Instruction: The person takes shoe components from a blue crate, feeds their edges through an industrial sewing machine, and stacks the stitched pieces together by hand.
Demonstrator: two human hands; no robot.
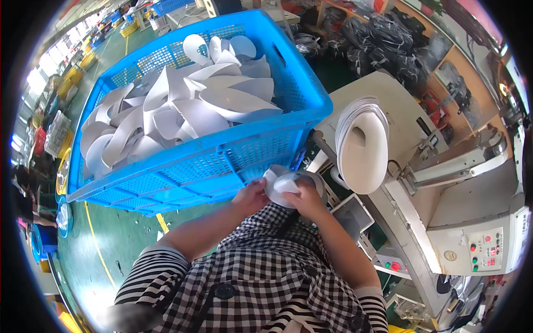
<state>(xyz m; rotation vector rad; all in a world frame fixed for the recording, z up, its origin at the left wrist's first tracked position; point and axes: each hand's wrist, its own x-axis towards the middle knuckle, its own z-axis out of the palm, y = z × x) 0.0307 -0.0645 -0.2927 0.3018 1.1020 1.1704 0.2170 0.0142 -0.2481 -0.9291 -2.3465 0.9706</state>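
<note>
Close in front of my body, a curled white sheet piece point(273, 192) is held between my two hands. My left hand point(252, 196) grips its left edge with fingers bent. The fingers of my right hand point(304, 197) are closed on its right side, and the far part of the piece loops around behind them. Beyond my hands stands a big blue plastic crate point(222, 147), heaped with similar curved white pieces point(186, 108). To the right, a nested stack of rounded white pieces point(363, 161) lies over the near edge of a pale machine table point(408, 105).
A machine arm point(463, 169) and a control box with coloured buttons point(477, 250) stand at the right. Black plastic-wrapped bundles point(383, 44) fill shelving behind the table. Green floor point(102, 238) with yellow lines stretches left, past yellow crates point(66, 83).
</note>
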